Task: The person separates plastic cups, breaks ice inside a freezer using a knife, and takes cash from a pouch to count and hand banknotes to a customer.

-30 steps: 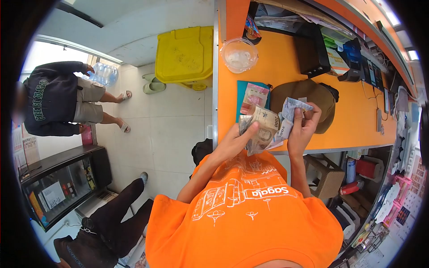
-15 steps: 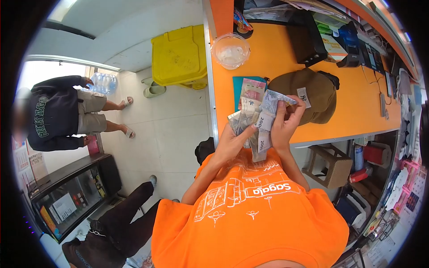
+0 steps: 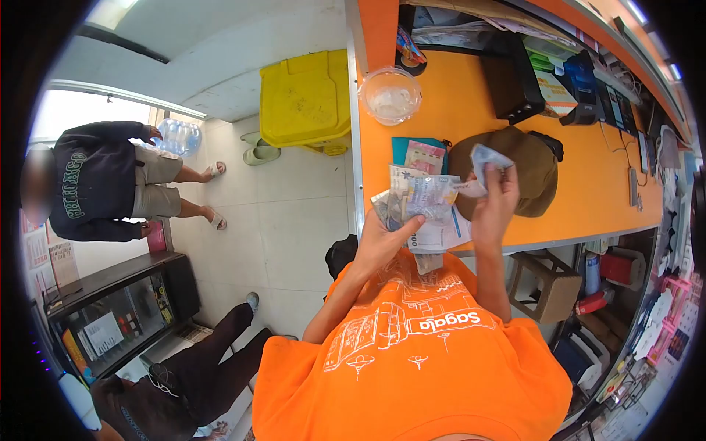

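Observation:
My left hand (image 3: 382, 242) is closed around a spread bunch of banknotes (image 3: 426, 195), its thumb pressed across them in front of my orange shirt. A pale note in the bunch shows part of a printed number, and grey notes stick out below. Above the bunch, a pink banknote (image 3: 424, 156) overlaps a teal pouch (image 3: 399, 147) on the orange counter; I cannot tell whether my hand grips this note. To the right, my right hand (image 3: 494, 209) pinches a creased bluish banknote (image 3: 489, 156) raised in front of a brown cap (image 3: 533, 176).
A clear plastic tub (image 3: 390, 95) and a black box (image 3: 512, 81) stand farther back on the counter (image 3: 448, 73). Left of it is a yellow bin (image 3: 305, 99). One person (image 3: 95, 180) stands by the doorway; another in dark clothes (image 3: 184, 375) is at lower left.
My right hand has moved up and away from the bunch with a bluish note, leaving the notes in my left hand spread wider. The whole view has shifted slightly.

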`<state>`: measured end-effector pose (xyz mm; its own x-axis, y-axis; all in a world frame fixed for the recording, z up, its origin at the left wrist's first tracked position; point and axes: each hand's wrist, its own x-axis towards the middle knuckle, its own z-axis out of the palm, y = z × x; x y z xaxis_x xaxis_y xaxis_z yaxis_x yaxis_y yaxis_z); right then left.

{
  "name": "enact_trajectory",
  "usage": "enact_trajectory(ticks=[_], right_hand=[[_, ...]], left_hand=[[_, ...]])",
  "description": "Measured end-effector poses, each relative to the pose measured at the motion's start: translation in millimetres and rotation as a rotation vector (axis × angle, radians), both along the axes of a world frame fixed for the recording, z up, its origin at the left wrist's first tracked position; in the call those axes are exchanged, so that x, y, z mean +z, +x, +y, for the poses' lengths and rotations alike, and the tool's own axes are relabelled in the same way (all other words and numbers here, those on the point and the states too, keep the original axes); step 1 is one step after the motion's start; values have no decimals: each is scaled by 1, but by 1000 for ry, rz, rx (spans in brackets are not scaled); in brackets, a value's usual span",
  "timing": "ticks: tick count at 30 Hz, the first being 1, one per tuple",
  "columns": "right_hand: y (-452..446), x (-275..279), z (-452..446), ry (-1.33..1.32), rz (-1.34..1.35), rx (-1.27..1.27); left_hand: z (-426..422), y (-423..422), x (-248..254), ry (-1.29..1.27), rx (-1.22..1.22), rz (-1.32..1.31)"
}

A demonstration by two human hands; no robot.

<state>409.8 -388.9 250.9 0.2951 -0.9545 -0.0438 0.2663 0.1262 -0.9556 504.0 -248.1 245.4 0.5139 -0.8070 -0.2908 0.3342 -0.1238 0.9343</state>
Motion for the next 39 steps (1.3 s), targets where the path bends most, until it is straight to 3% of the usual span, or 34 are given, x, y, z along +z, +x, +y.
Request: enact_trajectory(ticks=[8, 11, 12, 16, 20, 27, 30, 35, 39], right_hand=[[-17, 18, 20, 133, 45, 406], [-5, 3, 38, 191, 60, 370], [-4, -8, 39, 105, 169, 301], [6, -17, 44, 27, 167, 139], [0, -18, 38, 286, 40, 436], [-6, -13, 33, 473, -125, 347], [-5, -10, 35, 469, -109, 331], [7, -16, 43, 319, -87, 300], [6, -15, 47, 457, -108, 328]], left_hand=[[1, 8, -17, -60, 179, 86], [-3, 5, -3, -58, 147, 40], [-3, 3, 3, -76, 115, 8], [0, -2, 1, -77, 59, 6], [4, -2, 2, -121, 74, 85], [10, 3, -1, -129, 280, 201], [13, 9, -10, -74, 177, 50], [8, 0, -13, -127, 86, 82], [7, -1, -11, -123, 89, 114]])
